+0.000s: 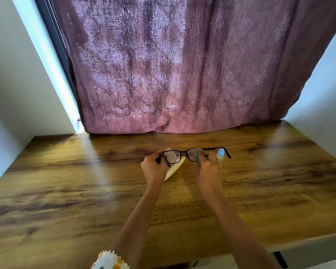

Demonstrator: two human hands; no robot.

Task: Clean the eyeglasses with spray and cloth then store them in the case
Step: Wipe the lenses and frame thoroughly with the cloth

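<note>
Black-framed eyeglasses (184, 152) are held up above the wooden table (85, 181), temples open toward me. My left hand (154, 167) grips the frame's left end at the hinge. My right hand (207, 167) pinches a small greenish cloth (197, 155) against the right lens. A white open case (174, 167) lies on the table under and behind my left hand, partly hidden by it. A small clear spray bottle with a pale blue top (221, 154) stands just behind my right hand.
A mauve patterned curtain (173, 65) hangs along the table's far edge. White walls flank both sides. The table's near edge runs at the lower right, with a light floor strip (308, 257) beyond it.
</note>
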